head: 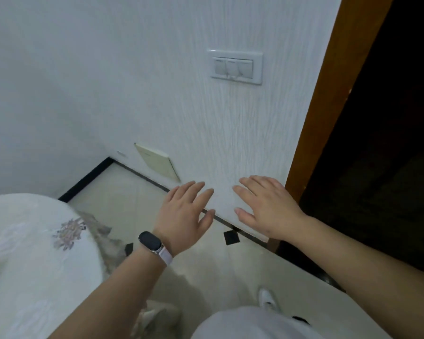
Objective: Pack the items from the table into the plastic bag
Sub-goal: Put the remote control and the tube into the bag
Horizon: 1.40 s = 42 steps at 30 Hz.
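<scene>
Left hand (184, 216): stretched out ahead of me, back up, fingers straight and a little spread, holding nothing.
Right hand (267, 209): beside the left one, near it but apart, fingers straight and fanned, thumb out, holding nothing.
Wall (132, 81): white and textured, straight ahead. It has a switch plate (235, 66) with three rockers high up and a beige panel (158, 162) low down. Both hands lie in front of its lower part; I cannot tell whether my fingertips touch it.
Door frame (328, 106): brown wood along the wall's right edge, just beside my right hand, with darkness beyond it.
Floor (123, 192): pale tiles with small black squares (231, 237) and a dark skirting (86, 182) where it meets the wall.
Worktop (30, 277): at my lower left, well apart from both hands. It is covered by a white cloth (22, 216) with a faded flower print (70, 232), and the cloth hangs over the rounded edge toward the floor.
Task's things: I cannot tell from this view where the bag and the items lie.
Watch (150, 241): dark oblong face on a pale strap, on my left wrist.
Shoe (267, 298): white, on the floor below my right arm.
</scene>
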{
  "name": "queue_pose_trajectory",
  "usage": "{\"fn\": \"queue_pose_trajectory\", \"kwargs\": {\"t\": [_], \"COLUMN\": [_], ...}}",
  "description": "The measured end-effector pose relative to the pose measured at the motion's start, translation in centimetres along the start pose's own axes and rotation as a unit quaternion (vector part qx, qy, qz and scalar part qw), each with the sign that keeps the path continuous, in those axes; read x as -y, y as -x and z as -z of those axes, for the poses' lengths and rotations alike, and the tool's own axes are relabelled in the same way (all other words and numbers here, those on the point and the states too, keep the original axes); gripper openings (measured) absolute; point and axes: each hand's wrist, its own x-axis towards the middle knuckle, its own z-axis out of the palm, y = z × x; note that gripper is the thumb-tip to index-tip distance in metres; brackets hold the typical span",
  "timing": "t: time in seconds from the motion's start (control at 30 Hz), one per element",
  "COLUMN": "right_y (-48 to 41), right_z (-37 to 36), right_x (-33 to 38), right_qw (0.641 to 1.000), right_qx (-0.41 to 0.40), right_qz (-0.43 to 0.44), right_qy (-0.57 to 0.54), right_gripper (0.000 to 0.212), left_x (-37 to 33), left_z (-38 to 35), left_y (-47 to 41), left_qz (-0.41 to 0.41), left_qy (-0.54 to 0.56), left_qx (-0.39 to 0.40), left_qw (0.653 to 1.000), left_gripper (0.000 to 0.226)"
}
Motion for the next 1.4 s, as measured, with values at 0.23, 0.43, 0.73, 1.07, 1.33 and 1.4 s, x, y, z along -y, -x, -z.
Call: {"fn": "queue_pose_trajectory", "kwargs": {"t": [0.23,0.43,0.73,1.07,1.33,1.4], "right_y": [-9.6,-18.0,-32.0,-47.0,-54.3,-55.9], "right_z": [-0.4,-1.3,-3.9,-5.3,-8.9,-9.7], "right_x": [-4.1,-1.0,6.4,18.9,28.8,31.4], "right_qw": [0.993,0.975,0.958,0.939,0.901,0.888], "right_qx": [-0.038,-0.053,-0.026,0.001,0.028,0.042], "right_qz": [0.103,0.197,0.284,0.344,0.431,0.457], "right_qy": [-0.041,-0.084,-0.041,-0.013,-0.036,-0.04], "right_gripper": [0.056,0.055,0.053,0.056,0.056,0.057], "left_x": [3.0,8.6,21.2,37.7,44.7,45.9], "left_z": [0.2,0.1,-3.4,-2.7,-1.0,-0.9], "left_y": [-4.3,-3.6,-3.2,-1.6,4.3,6.2], "left_qz": [0.099,0.209,0.303,0.37,0.481,0.512], "left_qy": [-0.059,-0.089,-0.07,-0.049,-0.066,-0.076], "left_qx": [0.016,0.001,-0.028,-0.034,-0.051,-0.054], "left_qw": [0.993,0.974,0.95,0.927,0.873,0.854], "left_gripper": [0.046,0.046,0.046,0.048,0.047,0.047]}}
